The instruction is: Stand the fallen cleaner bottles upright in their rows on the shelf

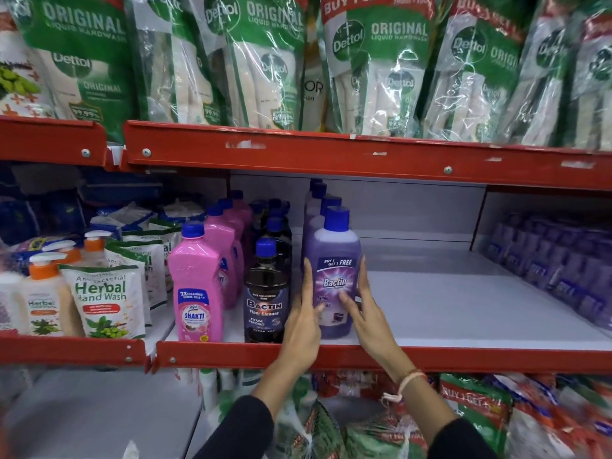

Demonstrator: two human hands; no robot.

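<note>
A purple Bactin cleaner bottle (pixel 334 270) with a blue cap stands upright at the front of its row on the white shelf (pixel 447 309). My left hand (pixel 303 323) presses flat against its left side. My right hand (pixel 367 313) rests on its label and right side, fingers spread. More purple bottles (pixel 319 207) stand behind it. To the left, a row of dark Bactin bottles (pixel 266 289) and a row of pink Shakti bottles (pixel 195 283) also stand upright. No fallen bottle is visible.
Right of the purple row the shelf is bare up to stacked purple packs (pixel 556 260). Herbal hand wash pouches (pixel 106 299) and pump bottles (pixel 43 299) fill the left bay. A red shelf lip (pixel 331 356) runs along the front. Dettol refill packs (pixel 275 61) hang overhead.
</note>
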